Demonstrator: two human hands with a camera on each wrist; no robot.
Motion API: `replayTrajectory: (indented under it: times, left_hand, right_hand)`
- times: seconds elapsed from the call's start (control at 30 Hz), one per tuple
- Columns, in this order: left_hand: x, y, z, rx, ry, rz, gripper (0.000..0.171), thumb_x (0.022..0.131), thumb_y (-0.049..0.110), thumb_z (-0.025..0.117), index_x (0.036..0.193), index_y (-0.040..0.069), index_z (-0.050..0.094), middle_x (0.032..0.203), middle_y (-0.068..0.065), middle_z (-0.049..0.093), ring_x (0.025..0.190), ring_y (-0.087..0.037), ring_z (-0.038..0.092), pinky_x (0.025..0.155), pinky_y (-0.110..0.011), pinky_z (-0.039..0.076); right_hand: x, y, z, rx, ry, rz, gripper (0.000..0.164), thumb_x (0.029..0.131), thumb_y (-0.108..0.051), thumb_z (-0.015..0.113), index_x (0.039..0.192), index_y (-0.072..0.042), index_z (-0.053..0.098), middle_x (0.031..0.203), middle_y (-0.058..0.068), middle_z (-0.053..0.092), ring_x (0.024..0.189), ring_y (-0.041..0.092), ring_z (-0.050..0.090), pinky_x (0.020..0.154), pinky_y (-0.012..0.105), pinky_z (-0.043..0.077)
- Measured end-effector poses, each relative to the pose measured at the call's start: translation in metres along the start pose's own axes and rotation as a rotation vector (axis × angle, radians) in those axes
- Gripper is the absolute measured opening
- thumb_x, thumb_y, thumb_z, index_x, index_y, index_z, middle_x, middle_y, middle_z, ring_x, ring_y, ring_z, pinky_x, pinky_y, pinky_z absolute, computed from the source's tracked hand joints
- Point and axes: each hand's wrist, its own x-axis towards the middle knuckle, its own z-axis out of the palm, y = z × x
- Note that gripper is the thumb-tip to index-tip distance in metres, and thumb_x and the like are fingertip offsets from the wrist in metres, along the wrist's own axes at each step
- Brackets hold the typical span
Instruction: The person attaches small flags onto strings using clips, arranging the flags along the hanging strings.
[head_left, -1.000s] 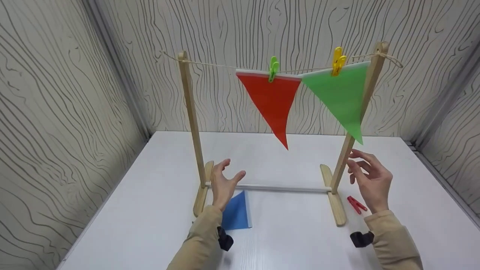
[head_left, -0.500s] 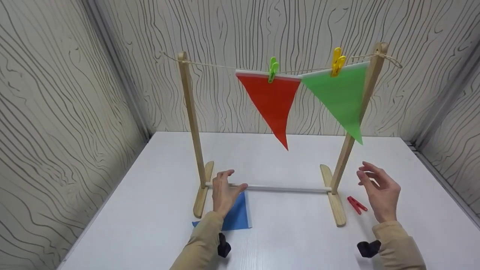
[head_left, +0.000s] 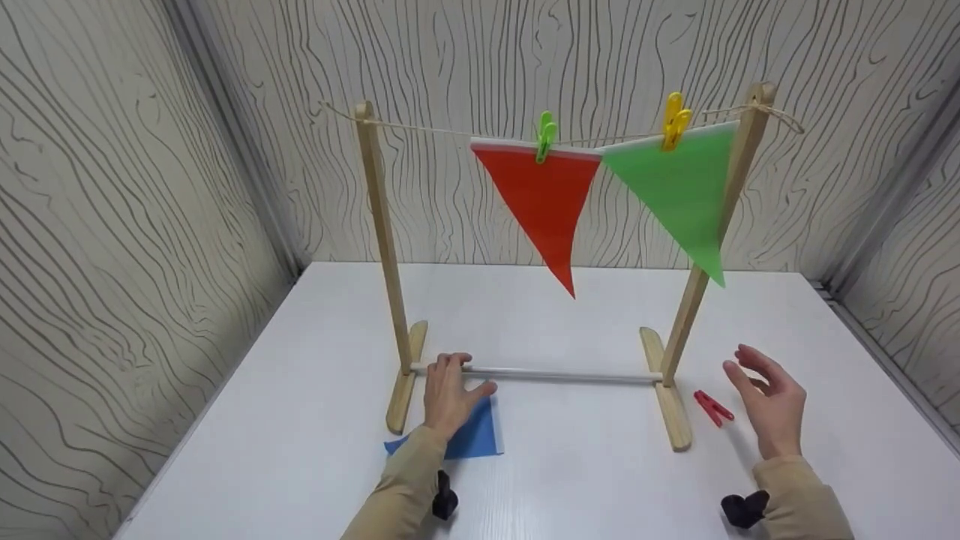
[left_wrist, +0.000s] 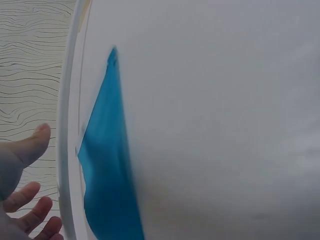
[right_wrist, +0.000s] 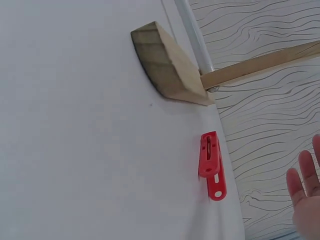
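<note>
My left hand (head_left: 448,397) hovers over a blue pennant (head_left: 480,435) on the white table, thumb and fingers apart with nothing between them. In the left wrist view the blue pennant (left_wrist: 110,165) lies with its pointed end up. To the right, my right hand (head_left: 772,397) is in the air beside a red clothespin (head_left: 712,409), fingers loosely bent and holding nothing. The right wrist view shows the red clothespin (right_wrist: 212,165) lying near the stand's wooden foot. Above, a red pennant (head_left: 544,202) and a green pennant (head_left: 682,187) hang from a string.
Two wooden posts (head_left: 385,240) on wooden feet (head_left: 675,420) carry the string; a white rod (head_left: 562,375) joins them low down. A green clothespin (head_left: 546,138) and a yellow clothespin (head_left: 675,122) grip the hung pennants. Patterned walls (head_left: 487,67) stand behind and at the sides.
My left hand has lowered toward the blue pennant. My right hand has moved away from the right post, down and to the right, near the red clothespin. The hung pennants stay put.
</note>
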Motion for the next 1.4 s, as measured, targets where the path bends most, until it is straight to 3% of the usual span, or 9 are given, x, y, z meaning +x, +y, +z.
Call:
replayTrajectory:
  times: [0.13,0.33,0.57,0.73,0.8,0.93,1.13,1.4]
  left_hand:
    - [-0.003,-0.003,0.001,0.031,-0.027,0.009,0.054,0.076,0.028,0.088,0.117,0.002,0.065,0.111,-0.014,0.062,0.105,-0.031,0.056,0.092,-0.048,0.049]
    - [-0.005,-0.004,0.001,0.068,-0.056,0.004,0.051,0.076,0.030,0.088,0.114,0.004,0.066,0.108,-0.013,0.063,0.104,-0.030,0.056,0.091,-0.047,0.050]
    - [-0.008,-0.007,0.001,0.103,-0.032,0.063,0.042,0.075,0.027,0.089,0.102,0.004,0.067,0.096,-0.009,0.063,0.092,-0.024,0.056,0.082,-0.043,0.049]
    - [-0.010,-0.008,0.001,0.141,-0.049,0.058,0.041,0.073,0.028,0.090,0.097,0.004,0.067,0.095,-0.009,0.062,0.091,-0.024,0.056,0.082,-0.043,0.050]
    - [-0.010,-0.008,0.000,0.147,-0.069,0.037,0.041,0.074,0.028,0.090,0.097,0.003,0.068,0.097,-0.010,0.063,0.092,-0.026,0.057,0.083,-0.044,0.050]
    - [-0.010,-0.006,-0.001,0.161,-0.094,0.017,0.041,0.074,0.029,0.090,0.097,0.003,0.068,0.098,-0.012,0.064,0.094,-0.027,0.058,0.084,-0.045,0.051]
    - [-0.010,-0.006,-0.001,0.152,-0.096,0.009,0.042,0.072,0.027,0.091,0.096,0.002,0.067,0.095,-0.011,0.065,0.091,-0.026,0.058,0.082,-0.044,0.051]
    - [-0.007,-0.006,-0.001,0.114,-0.109,-0.023,0.041,0.070,0.024,0.092,0.093,0.001,0.067,0.090,-0.010,0.066,0.083,-0.023,0.058,0.076,-0.041,0.051]
  right_hand:
    - [0.000,0.006,-0.003,-0.061,-0.039,0.048,0.053,0.097,-0.028,0.067,0.142,-0.005,0.054,0.119,-0.024,0.057,0.115,-0.009,0.047,0.093,0.004,0.038]
    - [-0.001,0.013,-0.007,-0.138,-0.106,0.157,0.059,0.098,-0.033,0.065,0.149,-0.009,0.047,0.150,0.007,0.048,0.128,0.004,0.042,0.108,0.021,0.035]
    - [-0.002,0.018,-0.011,-0.188,-0.217,0.241,0.065,0.100,-0.036,0.061,0.154,-0.008,0.037,0.159,0.014,0.035,0.143,0.026,0.032,0.101,0.019,0.036]
    - [-0.002,0.021,-0.013,-0.167,-0.291,0.280,0.069,0.101,-0.035,0.060,0.156,-0.005,0.031,0.163,0.019,0.028,0.146,0.032,0.027,0.116,0.044,0.034]
    - [-0.002,0.023,-0.015,-0.168,-0.313,0.290,0.071,0.100,-0.035,0.061,0.156,-0.004,0.030,0.163,0.019,0.027,0.141,0.031,0.030,0.117,0.048,0.031]
    - [-0.001,0.025,-0.017,-0.190,-0.342,0.292,0.073,0.099,-0.036,0.063,0.155,-0.003,0.031,0.161,0.019,0.028,0.130,0.023,0.036,0.110,0.041,0.034]
    - [0.001,0.028,-0.020,-0.237,-0.391,0.282,0.075,0.098,-0.036,0.065,0.155,0.000,0.031,0.159,0.025,0.030,0.129,0.026,0.037,0.102,0.036,0.038]
    - [0.005,0.029,-0.024,-0.281,-0.425,0.256,0.074,0.095,-0.030,0.070,0.151,0.004,0.036,0.152,0.028,0.039,0.117,0.015,0.044,0.087,0.017,0.038]
